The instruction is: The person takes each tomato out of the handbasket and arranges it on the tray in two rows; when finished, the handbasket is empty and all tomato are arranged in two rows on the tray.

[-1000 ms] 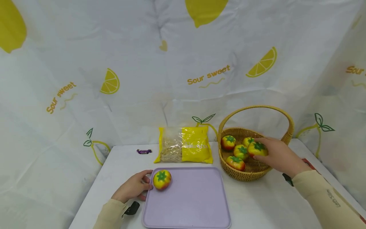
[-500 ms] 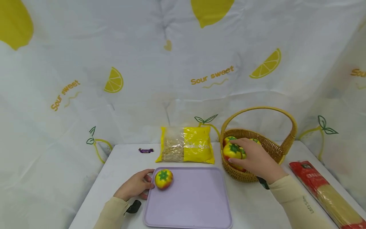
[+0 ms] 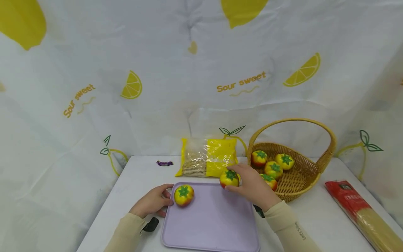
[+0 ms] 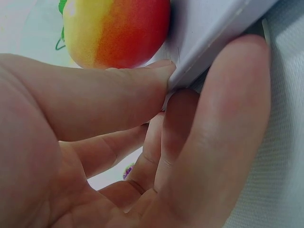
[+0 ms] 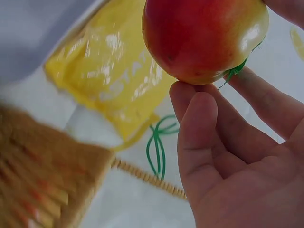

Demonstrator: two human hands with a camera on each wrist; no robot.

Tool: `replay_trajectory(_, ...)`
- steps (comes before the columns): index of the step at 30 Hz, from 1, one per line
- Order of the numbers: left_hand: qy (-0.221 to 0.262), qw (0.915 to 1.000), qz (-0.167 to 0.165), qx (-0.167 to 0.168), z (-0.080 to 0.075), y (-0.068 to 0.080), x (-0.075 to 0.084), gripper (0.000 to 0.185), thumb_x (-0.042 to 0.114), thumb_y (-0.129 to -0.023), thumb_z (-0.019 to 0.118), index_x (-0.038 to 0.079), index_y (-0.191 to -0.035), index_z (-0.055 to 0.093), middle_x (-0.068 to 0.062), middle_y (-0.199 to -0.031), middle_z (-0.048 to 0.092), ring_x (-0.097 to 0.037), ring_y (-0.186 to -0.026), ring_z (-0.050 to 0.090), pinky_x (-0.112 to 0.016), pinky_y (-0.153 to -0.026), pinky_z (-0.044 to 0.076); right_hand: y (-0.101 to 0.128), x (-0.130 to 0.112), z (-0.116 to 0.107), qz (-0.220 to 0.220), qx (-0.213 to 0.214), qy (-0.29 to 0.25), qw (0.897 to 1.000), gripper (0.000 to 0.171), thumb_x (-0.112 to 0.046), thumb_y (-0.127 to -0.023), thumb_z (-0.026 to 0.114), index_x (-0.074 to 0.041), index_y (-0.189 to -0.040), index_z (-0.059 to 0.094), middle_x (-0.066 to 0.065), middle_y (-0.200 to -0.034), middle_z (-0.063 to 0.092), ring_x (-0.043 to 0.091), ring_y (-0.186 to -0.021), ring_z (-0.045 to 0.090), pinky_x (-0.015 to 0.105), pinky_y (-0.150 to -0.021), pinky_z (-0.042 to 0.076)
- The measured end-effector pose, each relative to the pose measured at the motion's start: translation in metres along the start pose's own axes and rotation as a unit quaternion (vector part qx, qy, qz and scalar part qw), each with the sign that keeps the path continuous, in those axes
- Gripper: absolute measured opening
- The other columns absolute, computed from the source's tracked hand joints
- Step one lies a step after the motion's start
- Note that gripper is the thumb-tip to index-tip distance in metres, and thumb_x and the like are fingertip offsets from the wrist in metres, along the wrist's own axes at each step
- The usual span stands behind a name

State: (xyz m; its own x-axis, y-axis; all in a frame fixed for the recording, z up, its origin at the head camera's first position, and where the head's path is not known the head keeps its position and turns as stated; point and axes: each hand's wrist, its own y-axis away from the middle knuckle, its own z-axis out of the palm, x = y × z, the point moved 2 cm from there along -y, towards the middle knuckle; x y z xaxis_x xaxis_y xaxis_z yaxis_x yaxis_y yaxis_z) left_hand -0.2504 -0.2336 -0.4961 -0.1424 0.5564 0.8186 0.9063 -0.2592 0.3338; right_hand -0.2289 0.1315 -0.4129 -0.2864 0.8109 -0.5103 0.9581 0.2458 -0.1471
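Note:
My right hand [image 3: 250, 187] grips a red-and-yellow tomato [image 3: 229, 177] with a green top, just above the far right corner of the lilac tray [image 3: 217, 224]. The right wrist view shows the same tomato [image 5: 204, 38] pinched at the fingertips [image 5: 197, 111]. My left hand [image 3: 154, 204] pinches the tray's far left edge, thumb on top and fingers underneath. Beside it a second tomato [image 3: 184, 195] lies on the tray; in the left wrist view this tomato [image 4: 116, 31] sits just past my thumb [image 4: 95, 97]. Several more tomatoes [image 3: 272, 166] lie in the wicker basket [image 3: 302, 176].
A yellow bag of crackers [image 3: 207, 161] lies behind the tray. A small purple sweet [image 3: 164, 163] lies at the back left. A red pasta packet [image 3: 359, 211] lies at the right edge of the white table [image 3: 318, 213]. A black object [image 3: 150, 224] sits by my left wrist.
My right hand lifted a tomato out of the basket and carried it left to the tray's far right corner. My left hand stayed on the tray's edge.

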Motion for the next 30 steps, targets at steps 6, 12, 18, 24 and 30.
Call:
replay_trajectory(6,-0.005,1.0,0.003,-0.003,0.001,-0.001,0.004,0.066,0.006,-0.096,0.079,0.012,-0.156,0.053,-0.012,-0.111,0.06,-0.023,-0.077,0.063,-0.039,-0.059,0.067,-0.006,-0.014,0.026,-0.003,-0.012,-0.019,1.0,0.062,-0.034,-0.086,0.093,-0.013,-0.139,0.07,0.008,-0.14,0.068,0.031,-0.131,0.064,0.055,-0.114,0.056)
replay_trajectory(12,-0.008,1.0,0.002,-0.005,0.002,-0.002,0.005,0.065,0.006,-0.096,0.079,0.013,-0.156,0.054,-0.012,-0.111,0.06,-0.023,-0.078,0.064,-0.039,-0.06,0.067,-0.008,-0.022,0.048,-0.005,-0.029,-0.024,0.999,0.064,-0.035,-0.083,0.095,-0.014,-0.138,0.071,0.007,-0.136,0.069,0.028,-0.126,0.065,0.052,-0.112,0.057)
replay_trajectory(18,-0.007,1.0,-0.001,-0.004,0.003,-0.002,0.004,0.066,0.005,-0.096,0.078,0.012,-0.156,0.053,-0.012,-0.112,0.06,-0.023,-0.08,0.064,-0.039,-0.06,0.067,-0.007,-0.025,0.059,-0.024,-0.047,-0.02,0.998,0.066,-0.036,-0.084,0.095,-0.011,-0.14,0.069,0.009,-0.136,0.069,0.028,-0.124,0.065,0.052,-0.11,0.057)
replay_trajectory(24,-0.011,0.9999,-0.001,0.001,0.002,-0.001,0.003,0.066,0.005,-0.096,0.078,0.012,-0.157,0.053,-0.012,-0.113,0.06,-0.023,-0.079,0.064,-0.038,-0.06,0.067,-0.007,-0.027,0.064,-0.033,-0.053,-0.035,0.997,0.066,-0.034,-0.084,0.095,-0.01,-0.14,0.069,0.01,-0.139,0.069,0.031,-0.129,0.064,0.054,-0.113,0.055)
replay_trajectory(30,-0.007,1.0,-0.006,0.002,0.001,0.001,0.003,0.066,0.005,-0.096,0.078,0.012,-0.157,0.053,-0.012,-0.113,0.06,-0.023,-0.079,0.064,-0.039,-0.06,0.067,-0.007,-0.028,0.07,-0.039,-0.059,-0.04,0.997,0.062,-0.033,-0.084,0.095,-0.012,-0.137,0.071,0.01,-0.138,0.07,0.029,-0.126,0.065,0.053,-0.111,0.056)
